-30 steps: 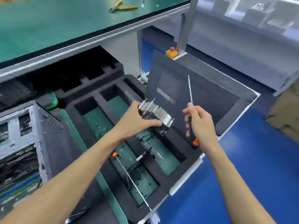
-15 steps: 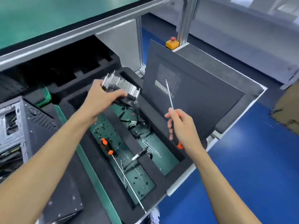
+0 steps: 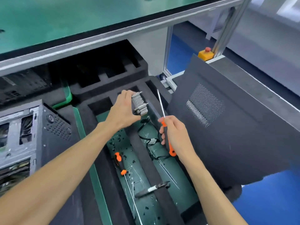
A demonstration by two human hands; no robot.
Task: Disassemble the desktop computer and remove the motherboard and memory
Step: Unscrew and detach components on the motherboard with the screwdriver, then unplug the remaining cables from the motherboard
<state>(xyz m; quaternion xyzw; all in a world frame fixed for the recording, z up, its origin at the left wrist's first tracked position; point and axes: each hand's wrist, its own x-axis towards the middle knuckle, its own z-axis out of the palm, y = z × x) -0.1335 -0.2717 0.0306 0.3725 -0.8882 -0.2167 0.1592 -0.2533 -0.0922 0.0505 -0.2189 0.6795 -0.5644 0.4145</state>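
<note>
1. Left hand (image 3: pixel 123 111) grips heatsink (image 3: pixel 139 103), now carried from mid-tray up over the foam tray (image 3: pixel 90 114) far compartments.
2. Right hand (image 3: pixel 174 135) clutches screwdriver (image 3: pixel 165 127), tip up.
3. Judgement: heatsink about to be stowed; motherboard remains in case (image 3: pixel 24 135), left.

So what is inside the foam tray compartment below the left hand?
Under the left hand and its heatsink, the foam tray holds black cables; the hand hides the far end.
</note>
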